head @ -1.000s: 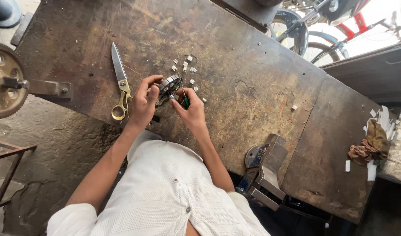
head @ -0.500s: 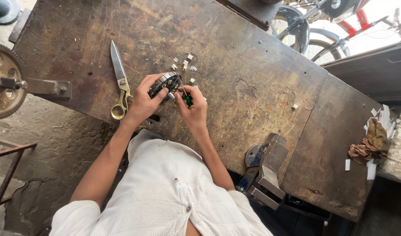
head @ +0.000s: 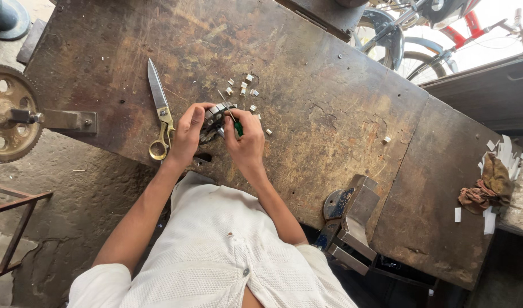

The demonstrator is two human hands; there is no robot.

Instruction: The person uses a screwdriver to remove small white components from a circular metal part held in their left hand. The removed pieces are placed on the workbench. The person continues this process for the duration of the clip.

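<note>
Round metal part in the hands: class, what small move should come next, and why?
Probably ease the screwdriver tip a little further into the round metal part. The left hand grips the part above the workbench, the right hand holds the tool against it, and small pale pieces lie beyond.

Both hands — left [head: 187,132], right [head: 245,140] — close together, fingers curled, forearms converging.

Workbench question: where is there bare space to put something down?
Bare workbench lies between the small white bits and the vise. Crowded: around both hands, beside the scissors.
</note>
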